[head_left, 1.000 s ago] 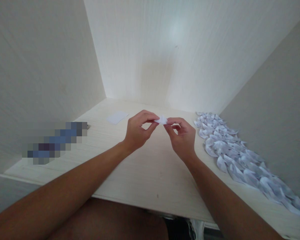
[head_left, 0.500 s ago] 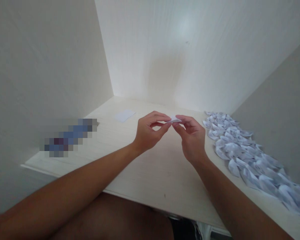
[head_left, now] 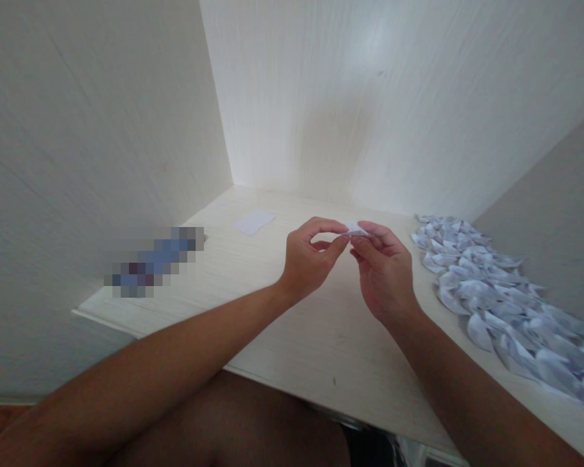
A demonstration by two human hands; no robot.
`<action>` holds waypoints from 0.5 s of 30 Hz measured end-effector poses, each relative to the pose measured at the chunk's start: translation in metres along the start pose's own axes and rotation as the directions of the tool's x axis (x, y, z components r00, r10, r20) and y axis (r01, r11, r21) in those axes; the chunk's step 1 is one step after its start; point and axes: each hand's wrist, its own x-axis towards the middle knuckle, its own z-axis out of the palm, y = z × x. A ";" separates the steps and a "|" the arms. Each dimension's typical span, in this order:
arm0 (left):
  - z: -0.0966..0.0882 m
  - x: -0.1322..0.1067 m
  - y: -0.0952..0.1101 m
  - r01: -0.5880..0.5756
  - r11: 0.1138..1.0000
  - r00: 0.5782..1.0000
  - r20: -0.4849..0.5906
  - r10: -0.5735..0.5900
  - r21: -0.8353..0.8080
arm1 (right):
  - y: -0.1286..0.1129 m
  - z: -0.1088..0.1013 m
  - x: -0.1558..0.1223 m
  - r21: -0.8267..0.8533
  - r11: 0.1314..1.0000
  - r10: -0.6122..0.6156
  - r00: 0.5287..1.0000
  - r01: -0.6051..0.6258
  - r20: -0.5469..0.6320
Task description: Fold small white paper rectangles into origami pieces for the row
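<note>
A small folded piece of white paper [head_left: 356,228] is pinched between both hands above the middle of the table. My left hand [head_left: 314,256] grips its left side between thumb and fingertips. On the right side, my right hand [head_left: 385,269] holds it the same way, with the thumb beneath and the fingers above. The fingers cover much of the paper, so its full shape is hidden. Beyond my left hand, a flat white sheet of paper [head_left: 254,222] lies on the tabletop.
Many folded white paper pieces [head_left: 481,279] lie overlapping in a long band along the right side of the table [head_left: 292,344]. A pixelated bluish object [head_left: 158,259] is at the left by the wall. Pale walls [head_left: 292,97] enclose the back and both sides.
The view has shifted slightly, so everything but the far edges sits a little further right. Both hands keep hold of the folded paper; the right thumb and fingers have moved slightly on it.
</note>
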 end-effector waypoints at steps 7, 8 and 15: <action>0.007 -0.003 -0.001 -0.006 1.000 0.998 -0.055 0.006 -0.007 | -0.001 0.004 0.000 0.082 0.995 0.059 0.998 -0.056 -0.030; 0.007 -0.004 -0.002 -0.012 1.000 0.998 -0.059 0.012 -0.003 | -0.001 0.005 -0.001 0.090 0.994 0.063 0.997 -0.060 -0.036; 0.008 -0.005 0.000 -0.107 0.994 0.992 -0.068 0.108 0.015 | -0.001 0.005 -0.002 0.157 0.983 0.102 0.993 -0.093 -0.052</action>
